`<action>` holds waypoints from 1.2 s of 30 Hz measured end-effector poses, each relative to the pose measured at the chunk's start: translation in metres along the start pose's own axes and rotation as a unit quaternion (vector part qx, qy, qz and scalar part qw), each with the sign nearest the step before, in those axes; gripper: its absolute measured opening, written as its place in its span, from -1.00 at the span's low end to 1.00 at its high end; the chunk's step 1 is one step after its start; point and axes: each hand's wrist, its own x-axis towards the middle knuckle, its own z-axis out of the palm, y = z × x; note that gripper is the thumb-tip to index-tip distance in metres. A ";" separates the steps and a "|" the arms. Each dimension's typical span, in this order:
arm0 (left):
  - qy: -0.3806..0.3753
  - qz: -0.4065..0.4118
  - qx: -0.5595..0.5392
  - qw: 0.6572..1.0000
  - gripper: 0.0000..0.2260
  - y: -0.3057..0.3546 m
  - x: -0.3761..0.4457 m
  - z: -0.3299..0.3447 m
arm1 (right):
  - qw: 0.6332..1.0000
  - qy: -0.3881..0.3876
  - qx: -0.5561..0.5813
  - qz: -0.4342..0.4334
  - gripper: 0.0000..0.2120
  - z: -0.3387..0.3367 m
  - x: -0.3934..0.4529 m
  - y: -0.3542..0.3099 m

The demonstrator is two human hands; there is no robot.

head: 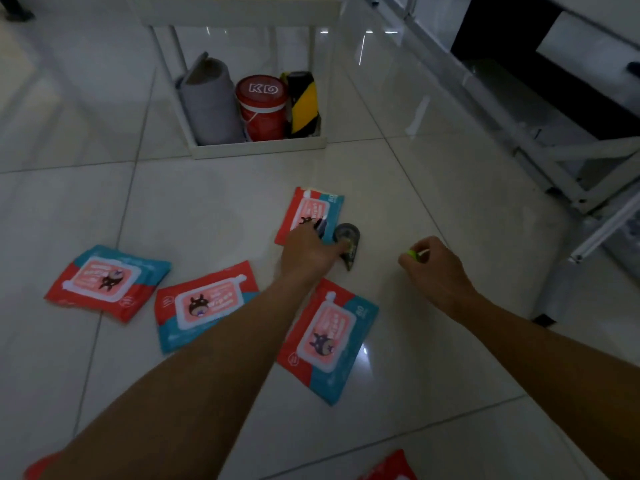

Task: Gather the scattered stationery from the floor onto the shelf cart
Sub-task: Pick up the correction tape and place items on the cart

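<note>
My left hand (pixel 308 252) reaches down to the tiled floor and its fingers touch a dark correction-tape dispenser (pixel 348 239); a dark pen-like item (pixel 320 226) also pokes out above the knuckles. My right hand (pixel 434 268) hovers to the right, fingers closed on a small green-capped item (pixel 412 254). Several red and blue wipe packs lie around: one (pixel 313 211) behind my left hand, one (pixel 327 341) under my forearm, one (pixel 204 303) to the left, one (pixel 107 282) far left. The white shelf cart (pixel 259 147) stands ahead.
The cart's bottom shelf holds a grey roll (pixel 207 105), a red tin (pixel 262 107) and a yellow-black tape roll (pixel 304 103). A white metal frame (pixel 568 188) runs along the right side. Another red pack (pixel 391 467) peeks in at the bottom edge.
</note>
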 end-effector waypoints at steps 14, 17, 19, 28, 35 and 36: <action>0.006 0.051 0.158 0.986 -0.57 0.013 0.015 0.031 | 0.988 -0.021 0.151 0.028 -0.87 -0.033 -0.026 0.005; -0.066 -0.076 -0.134 0.986 -0.51 0.023 0.001 0.015 | 0.918 -0.056 0.385 0.076 -0.76 -0.028 -0.029 -0.016; -0.113 -0.161 -0.342 0.919 -0.54 0.035 -0.016 -0.002 | 0.835 -0.084 0.533 0.110 -0.71 -0.029 -0.036 -0.036; -0.110 -0.121 -0.313 0.935 -0.52 0.124 -0.117 -0.102 | 0.925 -0.095 0.363 0.053 -0.73 -0.090 -0.101 -0.157; -0.072 -0.114 -0.408 0.903 -0.58 0.249 -0.169 -0.200 | 0.936 -0.191 0.287 0.074 -0.73 -0.220 -0.128 -0.257; -0.063 -0.135 -0.473 0.868 -0.60 0.270 -0.172 -0.212 | 0.922 -0.188 0.324 0.097 -0.73 -0.236 -0.130 -0.272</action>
